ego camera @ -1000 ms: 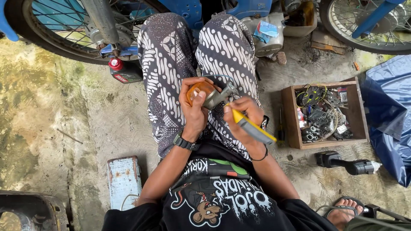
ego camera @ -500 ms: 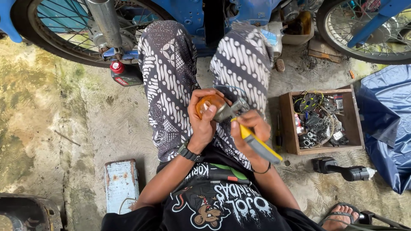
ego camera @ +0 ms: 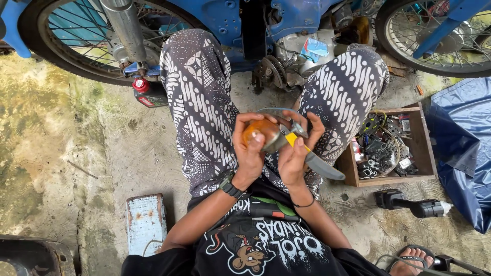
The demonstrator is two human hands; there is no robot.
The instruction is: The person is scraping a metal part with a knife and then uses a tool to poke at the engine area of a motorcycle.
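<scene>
My left hand (ego camera: 250, 148) grips a small round orange lamp (ego camera: 258, 132) with a metal back, held over my lap between my knees in patterned trousers. My right hand (ego camera: 294, 153) holds a pair of pliers (ego camera: 312, 156) with yellow and grey handles, its jaws up against the lamp's metal side. A thin grey wire (ego camera: 279, 111) arches from the lamp over my right fingers. A black watch sits on my left wrist, a black band on my right wrist.
A blue motorbike (ego camera: 230, 20) stands in front, with its wheel (ego camera: 66, 51) at left and another wheel (ego camera: 434, 36) at right. A wooden box of small parts (ego camera: 391, 145), a black tool (ego camera: 411, 204), a blue tarp (ego camera: 463, 153), a red-capped bottle (ego camera: 146, 92) and a pale block (ego camera: 146, 222) lie on the concrete.
Both hands and the lamp have moved slightly up and away from my chest. The pliers' handles have swung lower to the right, and my knees have spread wider.
</scene>
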